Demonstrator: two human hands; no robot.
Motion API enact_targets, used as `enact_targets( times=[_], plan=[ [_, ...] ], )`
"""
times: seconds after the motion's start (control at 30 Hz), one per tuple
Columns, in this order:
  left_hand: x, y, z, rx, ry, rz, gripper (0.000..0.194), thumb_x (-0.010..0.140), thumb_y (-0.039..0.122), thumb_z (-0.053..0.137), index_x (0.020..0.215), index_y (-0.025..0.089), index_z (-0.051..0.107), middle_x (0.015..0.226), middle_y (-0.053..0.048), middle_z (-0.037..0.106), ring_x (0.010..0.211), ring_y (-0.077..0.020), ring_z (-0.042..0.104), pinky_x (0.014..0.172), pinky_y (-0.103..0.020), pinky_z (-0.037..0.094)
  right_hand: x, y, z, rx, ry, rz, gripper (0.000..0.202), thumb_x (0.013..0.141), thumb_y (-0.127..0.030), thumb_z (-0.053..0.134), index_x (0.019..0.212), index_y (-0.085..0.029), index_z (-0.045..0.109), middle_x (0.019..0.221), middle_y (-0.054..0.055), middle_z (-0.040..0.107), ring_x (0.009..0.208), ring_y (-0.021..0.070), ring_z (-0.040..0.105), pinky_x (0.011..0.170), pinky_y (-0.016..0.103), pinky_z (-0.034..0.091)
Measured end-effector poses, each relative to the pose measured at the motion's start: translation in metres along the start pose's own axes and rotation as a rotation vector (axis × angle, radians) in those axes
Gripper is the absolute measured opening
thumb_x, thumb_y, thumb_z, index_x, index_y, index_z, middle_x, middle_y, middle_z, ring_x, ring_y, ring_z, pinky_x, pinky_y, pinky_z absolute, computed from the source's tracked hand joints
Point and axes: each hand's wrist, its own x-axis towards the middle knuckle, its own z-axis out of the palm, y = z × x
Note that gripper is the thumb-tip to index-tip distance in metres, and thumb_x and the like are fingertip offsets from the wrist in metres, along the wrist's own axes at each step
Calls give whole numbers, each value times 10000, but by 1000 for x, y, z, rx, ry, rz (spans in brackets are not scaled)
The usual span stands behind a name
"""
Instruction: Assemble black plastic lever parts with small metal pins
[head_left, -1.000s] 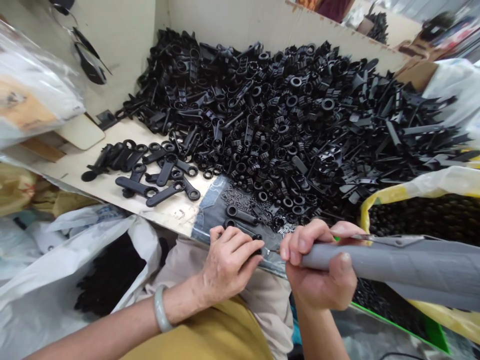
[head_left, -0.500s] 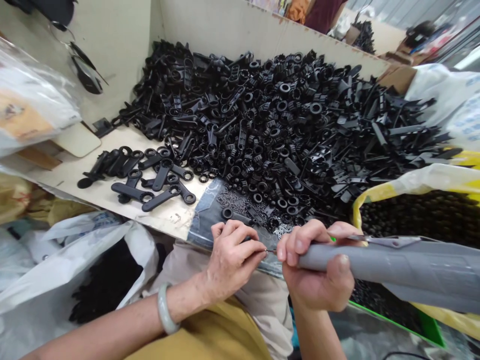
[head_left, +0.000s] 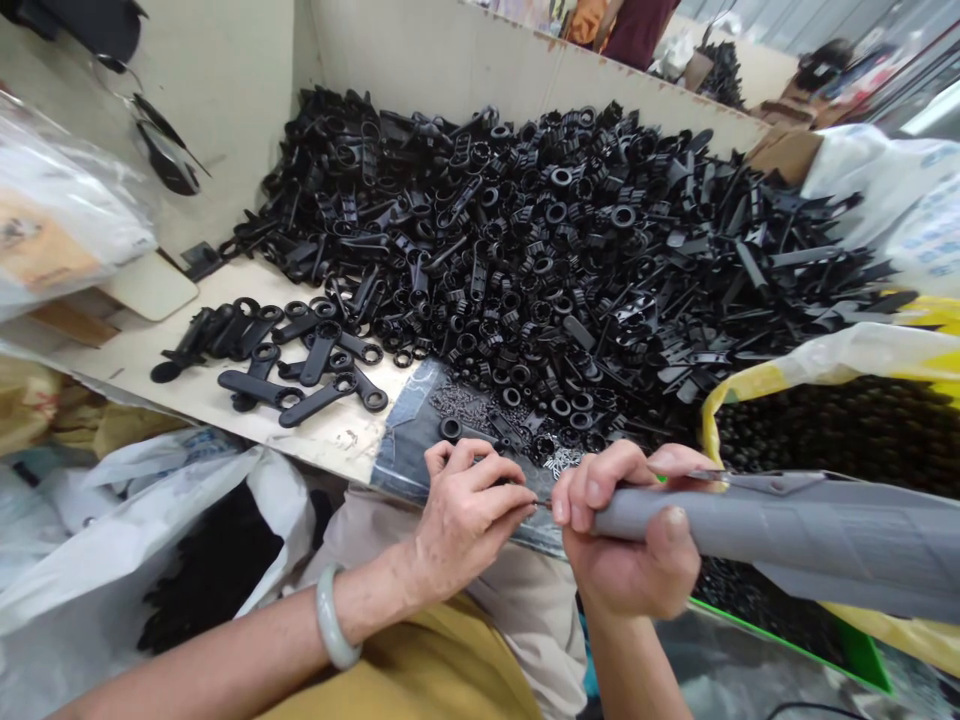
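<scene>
My right hand is wrapped round a grey power screwdriver, its bit pointing left. The fingertips of my left hand are pinched together at the end of the bit, on what looks like a small screw. A dark part shows a little under the left fingers, mostly hidden. Just beyond the hands lie small dark screws, a cluster of silvery metal pieces and a black ring on a dark mat.
A large heap of black plastic parts covers the table. Several black ring-ended handles lie at left. A yellow-edged bag of dark pieces stands right, above a green bin. A white bag with black parts hangs lower left.
The view has shifted slightly. My hands keep the same grip, with the screwdriver's bit still at my left fingertips; the right hand has moved very slightly left.
</scene>
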Motion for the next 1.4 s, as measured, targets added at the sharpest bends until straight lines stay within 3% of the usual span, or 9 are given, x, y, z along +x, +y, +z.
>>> enact_targets(
  times=[0.3,0.57,0.73,0.9,1.13,1.3,1.4],
  plan=[
    [10,3,5,-43,-6,-1,100,925,216,694,861,273,745,1023,16,767,1071,-224,592,976,-475,273,1,1,0,28,-8,-3,221,928,-441,643,1002,-296,494,708,-70,565,467,114,469,438,252,489],
    [16,6,12,9,-79,-4,58,843,211,727,808,239,691,1039,21,751,1084,-231,587,998,-491,268,4,-4,1,38,12,-36,195,926,-442,646,1022,-300,552,713,-62,571,455,115,465,427,259,462],
    [15,-1,-3,199,-14,68,91,924,232,684,845,250,727,1124,2,747,1107,-250,574,933,-483,286,3,-15,1,24,45,-71,190,937,-437,633,1055,-295,588,707,-49,568,460,124,465,411,262,445],
    [4,-10,-24,246,15,32,99,950,216,661,874,232,722,1102,-25,742,1043,-249,568,899,-451,347,0,-14,4,0,45,-72,197,936,-456,635,1051,-304,583,699,-51,558,446,121,459,405,259,444],
    [-13,-15,-43,-96,-39,-90,150,945,108,526,883,184,640,767,-17,671,716,-146,587,674,-284,470,-10,3,5,24,-10,-19,186,942,-410,637,1067,-301,553,734,-56,575,487,115,479,443,252,490],
    [-16,-10,-37,-214,-58,-258,205,913,95,498,883,199,672,707,21,693,596,-105,627,575,-221,484,-14,11,6,-24,-34,18,217,937,-434,645,1067,-312,520,750,-64,574,484,115,495,439,269,508],
    [-15,-10,-34,-222,-25,-249,244,911,56,502,926,195,703,787,10,741,690,-112,690,651,-219,533,-13,12,6,-57,-39,25,223,941,-449,638,1059,-313,506,739,-68,566,476,113,486,433,269,507]
  ],
)
